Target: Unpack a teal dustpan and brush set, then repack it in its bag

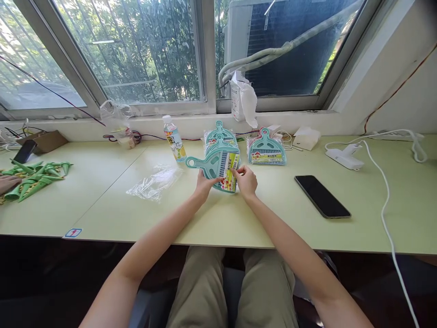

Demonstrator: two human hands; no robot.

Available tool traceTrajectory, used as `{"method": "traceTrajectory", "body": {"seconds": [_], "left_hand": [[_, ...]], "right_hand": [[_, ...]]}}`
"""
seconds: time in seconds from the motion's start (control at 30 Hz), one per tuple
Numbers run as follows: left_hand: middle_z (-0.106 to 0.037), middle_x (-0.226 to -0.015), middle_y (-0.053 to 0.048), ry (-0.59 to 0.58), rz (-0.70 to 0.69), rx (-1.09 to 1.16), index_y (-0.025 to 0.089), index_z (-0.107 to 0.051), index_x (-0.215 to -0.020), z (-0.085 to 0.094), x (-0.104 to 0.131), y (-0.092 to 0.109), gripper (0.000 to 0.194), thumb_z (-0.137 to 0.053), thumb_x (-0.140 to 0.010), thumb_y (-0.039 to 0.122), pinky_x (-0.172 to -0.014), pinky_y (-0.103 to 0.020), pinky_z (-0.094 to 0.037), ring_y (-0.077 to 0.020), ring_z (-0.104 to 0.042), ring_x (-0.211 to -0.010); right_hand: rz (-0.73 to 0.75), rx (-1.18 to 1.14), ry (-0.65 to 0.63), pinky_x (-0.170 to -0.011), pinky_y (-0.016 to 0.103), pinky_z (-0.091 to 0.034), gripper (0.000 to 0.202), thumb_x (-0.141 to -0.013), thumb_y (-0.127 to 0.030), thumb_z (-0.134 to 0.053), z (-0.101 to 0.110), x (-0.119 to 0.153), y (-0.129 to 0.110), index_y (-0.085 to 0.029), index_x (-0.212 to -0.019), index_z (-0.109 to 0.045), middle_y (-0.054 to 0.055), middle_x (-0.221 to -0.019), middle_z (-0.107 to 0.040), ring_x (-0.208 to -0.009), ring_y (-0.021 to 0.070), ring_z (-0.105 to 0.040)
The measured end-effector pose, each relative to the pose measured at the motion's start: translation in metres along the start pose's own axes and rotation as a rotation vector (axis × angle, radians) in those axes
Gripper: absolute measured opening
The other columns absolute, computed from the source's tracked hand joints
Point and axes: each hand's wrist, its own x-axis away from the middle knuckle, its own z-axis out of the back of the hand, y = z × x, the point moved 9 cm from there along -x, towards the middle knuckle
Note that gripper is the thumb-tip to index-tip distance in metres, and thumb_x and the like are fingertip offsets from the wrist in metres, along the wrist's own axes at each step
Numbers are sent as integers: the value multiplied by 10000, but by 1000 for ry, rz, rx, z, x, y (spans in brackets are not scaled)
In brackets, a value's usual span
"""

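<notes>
A teal mini dustpan and brush set [213, 165] is tilted sideways above the table, its handle pointing left. My left hand [204, 184] grips its lower edge, thumb on the front. My right hand [246, 181] pinches the right edge, by the yellow printed label [230, 171]. Behind it stand more teal dustpan sets in clear wrapping [218, 130], partly hidden by the held one. Another wrapped dustpan set [266, 150] lies to the right of them. Left of my hands lies a crumpled clear plastic bag [155, 183].
A drink bottle [175, 139] stands behind the bag. On the right are a black phone [322, 197], a white power strip [344, 157] and its cable. Green cone-shaped pieces [39, 177] lie far left, beside another person's hand [9, 183]. The table's front edge runs before my lap.
</notes>
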Motion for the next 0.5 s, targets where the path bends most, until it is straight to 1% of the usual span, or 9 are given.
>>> {"method": "traceTrajectory", "body": {"seconds": [0.07, 0.2, 0.27, 0.33, 0.37, 0.4, 0.43, 0.5], "left_hand": [[-678, -1032, -64, 13, -3, 4, 188, -516, -1036, 1, 0, 1, 712, -873, -420, 164, -901, -429, -512, -243, -654, -959], [-679, -1011, -54, 11, -3, 21, 193, -509, -1026, 0, 1, 4, 696, -865, -429, 159, -895, -422, -512, -236, -660, -939], [-681, -1006, -56, 11, 6, 28, 193, -513, -1020, -1, 2, 4, 692, -866, -426, 165, -898, -428, -508, -239, -662, -935], [-681, -1010, -61, 16, 15, 46, 191, -514, -1017, -1, 2, 5, 697, -869, -418, 171, -900, -435, -506, -246, -662, -945], [-680, -1016, -64, 19, 20, 58, 190, -513, -1020, -1, 2, 6, 701, -869, -417, 174, -902, -438, -506, -251, -660, -955], [-679, -1025, -66, 23, 23, 72, 191, -510, -1027, -1, 3, 6, 708, -869, -417, 175, -905, -440, -505, -254, -658, -968], [-677, -1034, -68, 28, 23, 83, 192, -507, -1038, -1, 3, 7, 716, -869, -420, 176, -908, -439, -505, -256, -655, -980], [-673, -1051, -69, 38, 18, 89, 197, -503, -1060, 0, 4, 9, 728, -869, -430, 179, -908, -433, -509, -255, -650, -995]], "right_hand": [[17, 1, 2, -598, 275, -315, 320, -776, -548, -597, 2, 0, -2, -240, -700, -559, 5, -762, -677, -665, 171, -553], [-2, -31, -16, -624, 279, -344, 342, -783, -571, -571, -1, 0, 2, -241, -700, -544, 13, -774, -657, -718, 182, -559], [0, -102, 7, -654, 280, -377, 337, -753, -567, -607, -2, -1, 4, -235, -767, -547, 31, -877, -659, -798, 188, -569], [-2, -248, 20, -690, 280, -419, 400, -694, -550, -676, -3, -3, 6, -231, -898, -546, 54, -1036, -647, -877, 188, -577], [-18, -349, -9, -702, 279, -442, 458, -667, -540, -705, -7, -4, 7, -233, -962, -539, 63, -1090, -637, -898, 187, -584], [-42, -457, -78, -709, 280, -463, 503, -650, -535, -722, -14, -5, 8, -236, -1010, -538, 65, -1113, -637, -904, 186, -596], [-72, -561, -176, -711, 283, -481, 522, -645, -532, -729, -23, -5, 7, -239, -1037, -545, 63, -1103, -649, -899, 187, -611], [-130, -708, -376, -706, 296, -507, 515, -639, -517, -746, -39, -1, 3, -242, -1041, -581, 48, -1014, -687, -870, 194, -640]]}}
